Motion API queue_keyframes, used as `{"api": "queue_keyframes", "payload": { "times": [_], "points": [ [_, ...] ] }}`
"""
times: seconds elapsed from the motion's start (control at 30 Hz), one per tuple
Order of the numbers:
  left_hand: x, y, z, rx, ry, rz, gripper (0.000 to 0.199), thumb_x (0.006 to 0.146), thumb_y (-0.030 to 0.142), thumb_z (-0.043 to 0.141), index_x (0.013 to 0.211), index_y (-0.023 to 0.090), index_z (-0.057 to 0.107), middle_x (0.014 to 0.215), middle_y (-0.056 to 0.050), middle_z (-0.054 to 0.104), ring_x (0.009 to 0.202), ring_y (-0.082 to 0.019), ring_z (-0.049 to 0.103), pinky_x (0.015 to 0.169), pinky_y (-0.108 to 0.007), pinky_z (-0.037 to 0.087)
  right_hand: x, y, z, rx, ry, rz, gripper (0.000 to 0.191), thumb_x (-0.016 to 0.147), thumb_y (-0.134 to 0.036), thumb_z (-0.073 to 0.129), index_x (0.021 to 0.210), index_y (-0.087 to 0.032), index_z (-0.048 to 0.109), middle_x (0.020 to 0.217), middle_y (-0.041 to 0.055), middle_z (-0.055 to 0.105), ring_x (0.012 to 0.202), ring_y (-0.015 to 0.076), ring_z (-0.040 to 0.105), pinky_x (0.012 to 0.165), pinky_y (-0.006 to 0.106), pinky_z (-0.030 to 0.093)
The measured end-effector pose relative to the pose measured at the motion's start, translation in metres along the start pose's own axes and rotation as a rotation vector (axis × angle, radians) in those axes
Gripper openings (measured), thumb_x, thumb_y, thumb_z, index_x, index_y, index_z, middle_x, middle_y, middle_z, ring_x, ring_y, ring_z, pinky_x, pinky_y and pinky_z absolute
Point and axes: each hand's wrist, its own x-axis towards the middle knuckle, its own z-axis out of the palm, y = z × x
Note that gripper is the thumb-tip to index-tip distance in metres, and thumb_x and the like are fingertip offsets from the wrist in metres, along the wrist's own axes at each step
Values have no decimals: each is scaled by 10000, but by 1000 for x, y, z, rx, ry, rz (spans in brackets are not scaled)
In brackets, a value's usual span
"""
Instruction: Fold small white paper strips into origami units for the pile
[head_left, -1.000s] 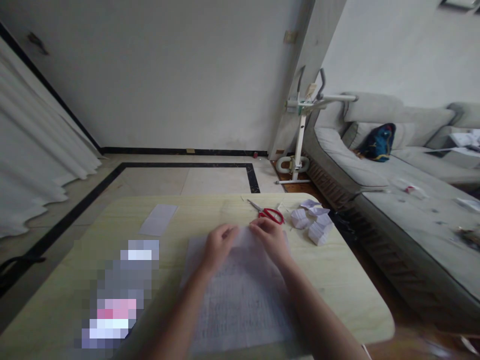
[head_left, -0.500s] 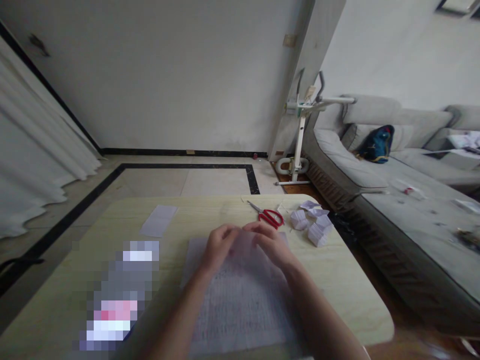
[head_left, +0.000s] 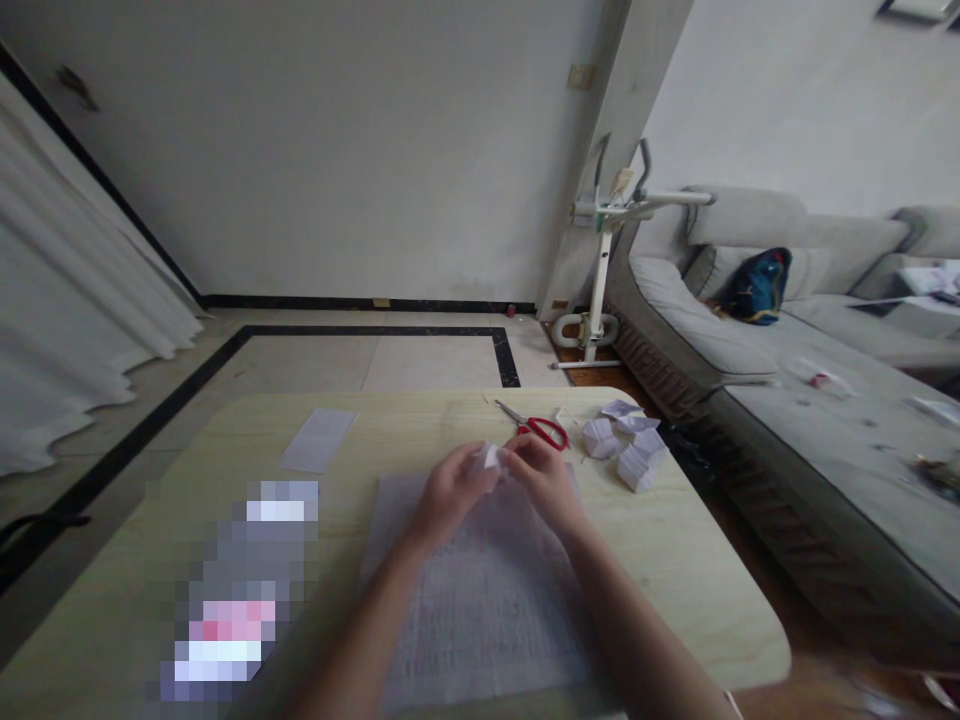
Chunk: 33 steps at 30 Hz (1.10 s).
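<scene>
A small folded piece of white paper [head_left: 489,460] is held between my two hands above the far part of a large sheet. My left hand [head_left: 452,494] grips its left side with curled fingers. On the other side, my right hand [head_left: 546,482] pinches the paper's right edge. The large sheet [head_left: 480,610], covered in faint writing, lies flat on the table under both forearms. Red-handled scissors [head_left: 541,431] rest just beyond my right hand, with their blades pointing up and left.
Several folded paper pieces [head_left: 636,450] lie at the table's right. A small blank paper [head_left: 319,441] and a pixelated object [head_left: 247,590] are on the left of the wooden table [head_left: 705,600]. Beyond its right edge stand a grey sofa [head_left: 840,440] and white exercise equipment [head_left: 598,280].
Both hands have turned and curled closer together, and the folded white paper now shows between the fingers. The scissors and the other papers have stayed in place.
</scene>
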Motion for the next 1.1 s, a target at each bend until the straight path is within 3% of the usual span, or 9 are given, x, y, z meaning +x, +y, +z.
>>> {"api": "queue_keyframes", "payload": {
  "times": [0.13, 0.23, 0.3, 0.43, 0.67, 0.8, 0.93, 1.1],
  "points": [
    [0, -7, 4, 31, 40, 13, 411, 767, 327, 619, 1132, 143, 575, 1113, -124, 646, 973, -218, 622, 810, -311, 496, 1, 3, -1, -21, 69, -44, 202, 741, -366, 642, 808, -182, 593, 703, 6, 571, 633, 133, 535, 577, 250, 433],
    [0, -9, 3, 103, 70, 54, 386, 784, 336, 600, 1124, 154, 602, 1160, -117, 627, 1038, -227, 598, 856, -318, 484, 1, 2, -2, -89, 24, -30, 256, 757, -378, 628, 921, -182, 629, 748, 22, 602, 672, 144, 553, 608, 257, 437],
    [0, -10, 2, 126, 114, 62, 406, 773, 340, 613, 1137, 159, 600, 1177, -110, 619, 1066, -229, 582, 874, -315, 476, 0, 0, -2, -129, -7, 4, 245, 772, -394, 607, 867, -172, 654, 755, 33, 624, 679, 150, 563, 614, 261, 436],
    [1, -11, 3, 45, 150, 43, 516, 716, 317, 679, 1183, 145, 543, 1150, -112, 626, 1015, -217, 601, 842, -302, 488, 1, 0, -1, -76, 57, 69, 241, 762, -404, 610, 779, -167, 648, 654, 11, 607, 587, 136, 536, 542, 249, 412],
    [1, -3, 8, -22, 188, -21, 345, 748, 368, 628, 980, 114, 607, 869, -74, 680, 704, -161, 639, 632, -255, 510, 1, 0, 0, 16, 48, 93, 225, 756, -400, 615, 771, -177, 640, 601, -6, 569, 534, 125, 498, 516, 248, 404],
    [1, 3, 7, -21, 232, -29, 304, 734, 349, 639, 933, 121, 612, 855, -63, 680, 694, -152, 635, 634, -247, 510, 0, 1, 1, -46, 9, 70, 230, 784, -392, 589, 793, -173, 660, 616, 3, 574, 545, 124, 502, 513, 240, 396],
    [1, 3, 6, 54, 175, -24, 271, 742, 364, 626, 871, 126, 628, 763, -41, 670, 682, -159, 631, 634, -251, 503, -1, 3, 3, -114, 46, 9, 235, 808, -390, 564, 777, -170, 642, 657, 18, 599, 597, 138, 539, 539, 239, 417],
    [2, -3, 4, 150, 182, 66, 286, 765, 361, 608, 931, 134, 663, 920, -80, 690, 856, -192, 628, 768, -277, 481, -3, 4, 4, -230, 27, -105, 234, 836, -366, 544, 759, -168, 643, 701, 32, 616, 658, 145, 551, 595, 245, 425]
  ]
}}
